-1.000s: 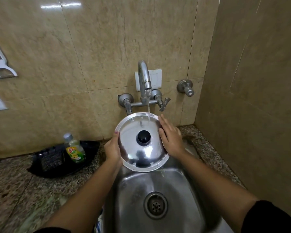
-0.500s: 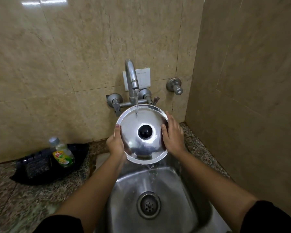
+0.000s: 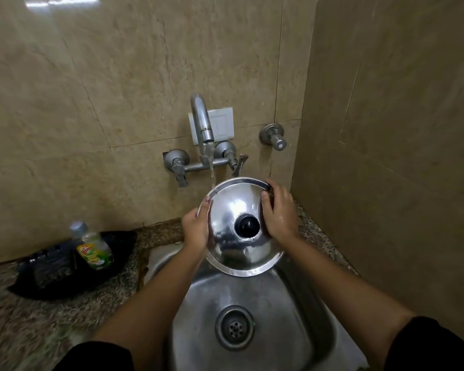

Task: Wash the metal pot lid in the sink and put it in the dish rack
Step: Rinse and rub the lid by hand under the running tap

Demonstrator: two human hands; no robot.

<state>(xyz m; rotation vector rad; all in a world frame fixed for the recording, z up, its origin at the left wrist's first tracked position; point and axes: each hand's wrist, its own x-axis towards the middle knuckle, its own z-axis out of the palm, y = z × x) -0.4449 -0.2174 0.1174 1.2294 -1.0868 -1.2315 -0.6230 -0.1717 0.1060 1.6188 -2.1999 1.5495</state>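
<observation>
The round metal pot lid (image 3: pixel 233 202) with a black knob (image 3: pixel 247 225) is held tilted above the back of the steel sink (image 3: pixel 287 311). My left hand (image 3: pixel 197 231) grips its left rim. My right hand (image 3: pixel 279 210) holds the upper right rim, thumb on the lid's top face. Water runs from the tap (image 3: pixel 202 121) onto the lid's far left edge. No dish rack is in view.
A dish soap bottle (image 3: pixel 93 246) stands in a black tray (image 3: pixel 51 274) on the granite counter (image 3: pixel 24 330) to the left. Two tap valves and a separate wall valve (image 3: pixel 273 136) are mounted on the tiled wall. A tiled side wall (image 3: pixel 399 156) closes the right.
The lid has turned in my hands, and my right hand has slid up to its upper right rim. The stream now lands on the lid's far left edge instead of near its middle.
</observation>
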